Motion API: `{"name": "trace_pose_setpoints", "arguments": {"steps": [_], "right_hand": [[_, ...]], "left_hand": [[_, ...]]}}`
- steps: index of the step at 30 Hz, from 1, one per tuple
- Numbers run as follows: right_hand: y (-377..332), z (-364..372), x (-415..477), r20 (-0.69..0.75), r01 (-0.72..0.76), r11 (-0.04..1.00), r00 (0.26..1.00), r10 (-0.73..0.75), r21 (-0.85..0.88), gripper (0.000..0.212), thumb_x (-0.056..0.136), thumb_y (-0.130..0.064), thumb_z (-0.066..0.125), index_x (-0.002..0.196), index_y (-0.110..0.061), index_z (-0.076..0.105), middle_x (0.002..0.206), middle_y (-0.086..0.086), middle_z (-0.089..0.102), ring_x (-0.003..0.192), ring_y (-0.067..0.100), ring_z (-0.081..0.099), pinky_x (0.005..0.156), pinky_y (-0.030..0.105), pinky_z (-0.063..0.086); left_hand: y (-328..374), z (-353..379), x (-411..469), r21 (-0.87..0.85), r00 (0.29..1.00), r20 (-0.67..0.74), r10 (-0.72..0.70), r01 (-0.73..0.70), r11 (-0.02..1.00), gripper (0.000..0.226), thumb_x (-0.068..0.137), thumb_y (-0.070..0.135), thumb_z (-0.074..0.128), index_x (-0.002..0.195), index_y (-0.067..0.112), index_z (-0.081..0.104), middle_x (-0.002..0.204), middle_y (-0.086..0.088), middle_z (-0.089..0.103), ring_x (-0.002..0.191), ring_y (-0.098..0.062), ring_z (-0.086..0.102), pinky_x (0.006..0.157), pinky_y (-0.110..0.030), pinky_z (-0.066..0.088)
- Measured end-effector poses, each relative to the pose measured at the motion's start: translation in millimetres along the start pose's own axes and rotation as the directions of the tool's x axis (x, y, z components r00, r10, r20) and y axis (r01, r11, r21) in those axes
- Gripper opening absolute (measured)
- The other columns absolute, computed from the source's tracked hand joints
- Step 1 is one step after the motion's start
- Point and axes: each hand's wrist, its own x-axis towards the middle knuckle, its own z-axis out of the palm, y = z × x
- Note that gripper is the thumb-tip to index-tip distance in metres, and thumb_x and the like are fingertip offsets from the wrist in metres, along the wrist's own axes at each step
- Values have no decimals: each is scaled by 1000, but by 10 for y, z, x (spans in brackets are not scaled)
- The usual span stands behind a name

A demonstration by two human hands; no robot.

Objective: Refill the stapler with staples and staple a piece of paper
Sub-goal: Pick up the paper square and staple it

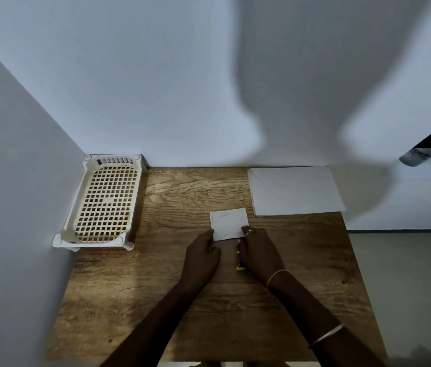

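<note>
A small white piece of paper (229, 223) lies on the wooden table (182, 300) just beyond my hands. My left hand (202, 256) holds its near left corner between the fingers. My right hand (259, 251) rests at the paper's near right corner and is closed around a small object. Only a yellow tip (239, 267) of that object shows under the palm, so I cannot tell whether it is the stapler. No staples are visible.
A cream plastic lattice basket (103, 202) stands at the table's far left against the wall corner. Several larger white sheets (295, 190) lie stacked at the far right. The table's right edge drops to the floor (407, 287).
</note>
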Motion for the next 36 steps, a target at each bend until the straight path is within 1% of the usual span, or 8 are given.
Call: {"name": "trace_pose_setpoints", "arguments": {"steps": [2,6,13,20,25,30,34,36], "right_hand": [[18,-54,31,-28,-45,998,999,47,53,45,99,-27,56,140,-8,56,135,13,62,127,26,54,104,35,44],[53,-124,159,-60,-198,959,975,214,201,26,93,-20,63,113,-4,69,113,15,69,110,31,63,95,37,48],[39,-154,342,-2,-403,818,897,443,410,17,88,-17,67,99,-5,74,108,14,71,105,29,66,87,25,45],[120,-186,466,140,-507,673,842,521,538,21,81,-21,80,98,-9,78,103,11,76,100,26,70,94,39,56],[153,-209,524,230,-560,571,805,547,600,18,81,-12,80,95,-1,76,101,16,75,90,30,73,85,47,61],[108,-289,462,336,-577,405,781,526,709,11,86,-1,75,79,-6,69,90,14,72,74,24,69,61,35,62],[40,-454,392,329,-519,368,820,468,771,16,87,0,74,77,-10,67,81,10,69,67,23,68,43,23,54],[1,-553,369,318,-487,367,844,433,793,7,87,-1,75,85,-6,70,81,13,70,62,22,69,46,24,56]], "left_hand": [[17,-24,37,-24,998,-59,-39,38,999,49,91,6,61,140,11,59,137,-7,65,117,-8,58,93,-14,41],[41,-71,148,-128,973,-133,-189,172,977,35,91,12,61,124,12,69,122,-5,71,113,-19,64,96,-33,49],[166,-17,280,-231,960,-75,-271,247,941,19,86,14,64,98,19,79,97,2,77,93,-15,69,86,-41,58],[217,18,362,-443,918,-4,-396,353,824,29,86,1,66,76,27,74,72,10,73,75,-8,71,75,-31,59],[210,46,407,-598,856,91,-509,456,659,21,86,-7,67,98,9,73,91,-11,74,88,-22,71,88,-42,60],[227,28,382,-620,865,113,-488,445,646,27,88,-7,66,112,3,72,101,-16,75,101,-29,72,95,-45,59],[329,-120,307,-638,909,68,-412,357,683,23,89,1,70,111,8,74,96,-7,76,90,-19,73,77,-31,61],[413,-209,253,-661,937,60,-344,296,690,25,90,4,71,114,6,74,101,-8,77,95,-22,74,83,-36,62]]}}
